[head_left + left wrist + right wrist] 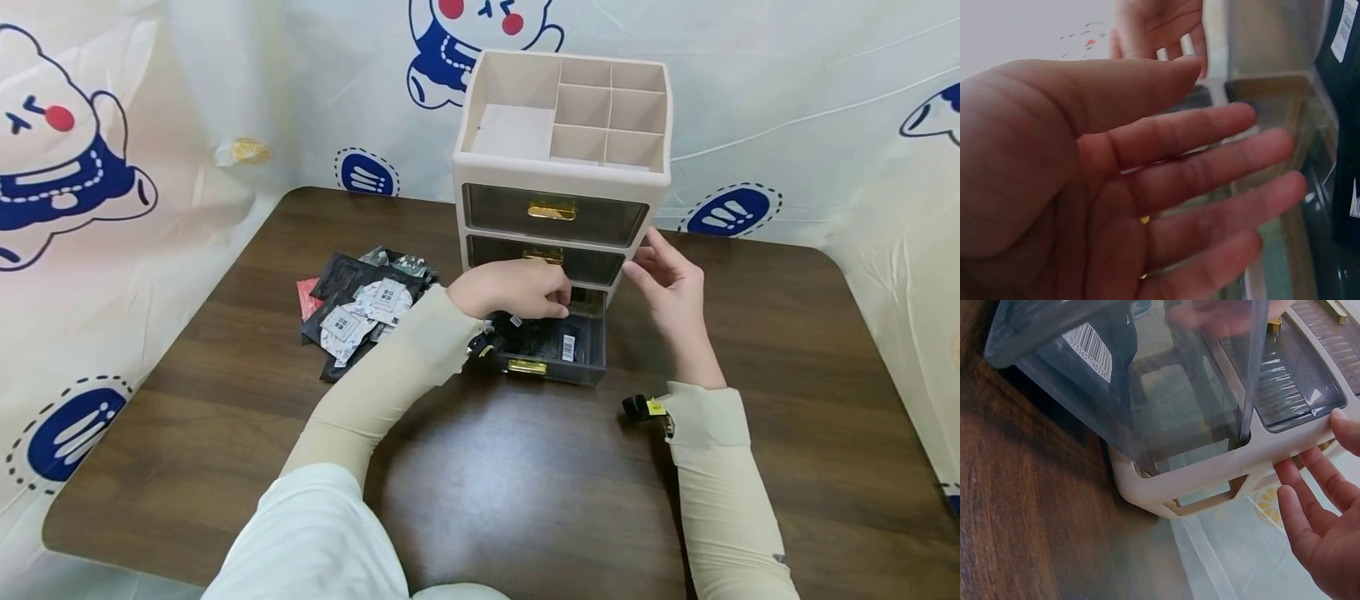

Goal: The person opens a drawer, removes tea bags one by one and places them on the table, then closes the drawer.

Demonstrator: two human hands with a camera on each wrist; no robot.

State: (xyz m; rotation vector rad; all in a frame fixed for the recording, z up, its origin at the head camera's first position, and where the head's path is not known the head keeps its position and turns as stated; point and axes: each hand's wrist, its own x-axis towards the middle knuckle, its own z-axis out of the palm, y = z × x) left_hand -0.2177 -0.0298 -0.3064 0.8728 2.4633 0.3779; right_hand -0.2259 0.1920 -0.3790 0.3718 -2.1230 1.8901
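Note:
A white desktop drawer unit point(517, 167) stands at the back of the table, its bottom transparent drawer point(581, 372) pulled out. Inside that drawer lies a dark packet with a barcode label point(568, 347). My left hand point(517, 287) hovers over the drawer and holds nothing; in the left wrist view its fingers point(1210, 172) are extended and spread. At the unit's right side is my right hand point(675, 287). In the right wrist view its fingertips point(1291, 472) touch the white frame point(1210, 462) near the front corner, without a firm grip showing.
Left of the unit lies a pile of dark and patterned packets point(367, 308), with a red one point(307, 296) at its edge. Two upper drawers, among them the top drawer point(555, 218), are closed. A divided tray point(517, 125) tops the unit. Printed curtains surround the brown table point(525, 483).

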